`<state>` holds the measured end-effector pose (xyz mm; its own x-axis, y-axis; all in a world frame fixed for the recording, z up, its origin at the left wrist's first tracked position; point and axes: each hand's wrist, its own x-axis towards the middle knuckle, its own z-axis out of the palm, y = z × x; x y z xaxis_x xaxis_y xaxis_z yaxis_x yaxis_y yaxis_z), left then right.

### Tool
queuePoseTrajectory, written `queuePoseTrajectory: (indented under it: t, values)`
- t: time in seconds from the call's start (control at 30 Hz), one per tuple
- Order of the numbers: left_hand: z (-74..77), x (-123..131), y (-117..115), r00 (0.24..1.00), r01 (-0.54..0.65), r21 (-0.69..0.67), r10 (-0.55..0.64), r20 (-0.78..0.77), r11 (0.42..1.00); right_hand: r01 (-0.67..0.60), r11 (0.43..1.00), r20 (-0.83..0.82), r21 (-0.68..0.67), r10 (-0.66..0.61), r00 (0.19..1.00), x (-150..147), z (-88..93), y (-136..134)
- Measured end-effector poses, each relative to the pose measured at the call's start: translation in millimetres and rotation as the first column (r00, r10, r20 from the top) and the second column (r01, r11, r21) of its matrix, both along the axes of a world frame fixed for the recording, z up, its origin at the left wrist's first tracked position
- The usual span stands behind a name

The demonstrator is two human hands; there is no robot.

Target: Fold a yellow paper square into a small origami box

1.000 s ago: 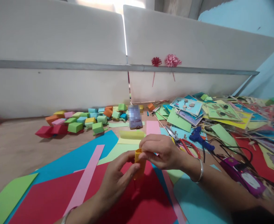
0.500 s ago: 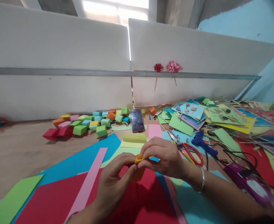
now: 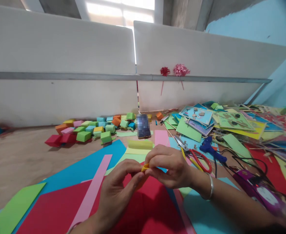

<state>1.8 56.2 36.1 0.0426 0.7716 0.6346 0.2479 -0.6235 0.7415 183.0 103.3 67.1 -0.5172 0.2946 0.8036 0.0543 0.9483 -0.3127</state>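
Note:
A small folded piece of orange-yellow paper [image 3: 144, 168] is pinched between both my hands above a red sheet [image 3: 138, 208]. My left hand [image 3: 119, 188] comes up from below, its fingertips closed on the paper's left side. My right hand [image 3: 168, 165], with a silver bangle at the wrist, curls over the paper from the right and pinches its top. Most of the paper is hidden by my fingers.
Blue [image 3: 89, 165], green [image 3: 13, 204] and pink [image 3: 91, 191] paper sheets lie around. Several folded paper boxes [image 3: 89, 130] sit by the white partition. A phone [image 3: 143, 126], red-handled scissors [image 3: 198, 157], a blue glue gun [image 3: 212, 149] and card stacks [image 3: 230, 122] crowd the right.
The orange paper stood tall and open between my fingers a second ago; now it is squeezed down small. Both hands closed in tighter, and the view tilted slightly upward.

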Motion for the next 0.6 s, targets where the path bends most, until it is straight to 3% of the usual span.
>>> queuePoseTrajectory:
  t: [0.17, 0.4, 0.6]
  values:
    - [-3.8, -3.3, -0.5, 0.999, 0.005, -0.015, -0.005, 0.04, 1.0, 0.099, 0.995, 0.027, 0.01, -0.099, 0.995, -0.7, -3.0, -0.8]
    - [-1.8, -0.8, 0.2, 1.0, -0.015, 0.002, 0.015, -0.007, 1.0, 0.058, 0.998, 0.022, 0.036, -0.059, 0.998, -3.1, -0.2, -0.9]
    - [0.7, 1.3, -0.8, 0.998, 0.002, 0.071, 0.002, -0.061, 0.998, 0.102, 0.993, 0.093, 0.06, -0.107, 0.99, -5.0, -6.2, -4.8]
